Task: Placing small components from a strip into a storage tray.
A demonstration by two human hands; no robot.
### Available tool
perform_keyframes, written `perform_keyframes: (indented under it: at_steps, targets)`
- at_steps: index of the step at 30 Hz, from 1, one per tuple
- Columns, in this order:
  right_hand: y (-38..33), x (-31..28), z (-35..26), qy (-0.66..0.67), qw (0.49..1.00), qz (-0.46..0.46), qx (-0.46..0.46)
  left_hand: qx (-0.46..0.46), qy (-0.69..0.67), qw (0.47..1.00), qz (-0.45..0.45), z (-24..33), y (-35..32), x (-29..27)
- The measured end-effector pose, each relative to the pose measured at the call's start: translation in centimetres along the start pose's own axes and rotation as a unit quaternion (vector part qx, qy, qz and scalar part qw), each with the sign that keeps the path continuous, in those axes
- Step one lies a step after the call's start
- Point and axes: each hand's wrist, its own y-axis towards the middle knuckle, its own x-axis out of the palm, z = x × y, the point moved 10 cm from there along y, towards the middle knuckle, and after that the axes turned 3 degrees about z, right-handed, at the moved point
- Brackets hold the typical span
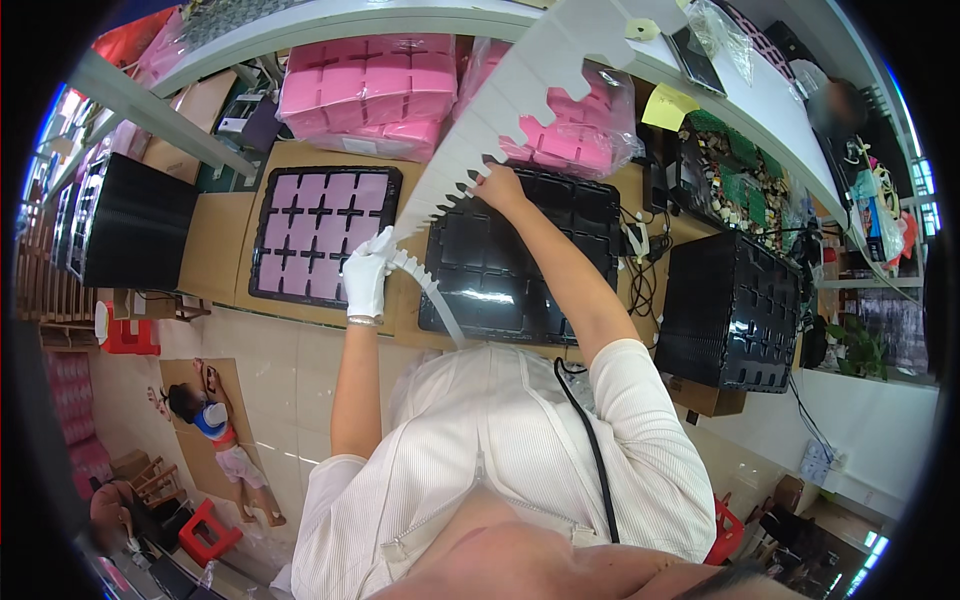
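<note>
- While both hands grip it, the long white notched card strip (500, 110) stretches up toward the far shelf.
- The gloved left hand (366, 275) pinches its near end; the bare right hand (499, 186) holds its edge.
- The left black plastic tray (262, 240) looks full of pink square pads (318, 232).
- The right shiny black tray (520, 262) looks empty, so that part seems left to do.

I see a packing or assembly workshop, long white workbench (770, 100) curving past, stacks of black compartment trays (730, 310), shrink-wrapped bundles of pink foam inserts (365, 90), cardboard sheets (215, 250) spread on the floor, red plastic stools (205, 530), circuit boards in a bin (745, 175)
</note>
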Motion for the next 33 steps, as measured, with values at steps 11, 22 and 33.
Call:
perform_keyframes:
  at_steps: [11, 22, 33]
  targets:
    - [-2.8, -1.3, -1.5, -0.021, 0.989, 0.133, -0.062, -0.001, -0.039, 0.999, -0.004, 0.5, -0.1, 0.5]
    - [-3.2, -1.8, -2.4, 0.004, 0.995, 0.09, 0.033, 0.008, -0.006, 1.0, -0.022, 0.5, 0.0, 0.0]
    - [-3.8, -2.3, -4.0, -0.042, 0.982, 0.12, -0.141, -0.001, -0.068, 0.998, -0.017, 0.1, 0.1, 0.4]
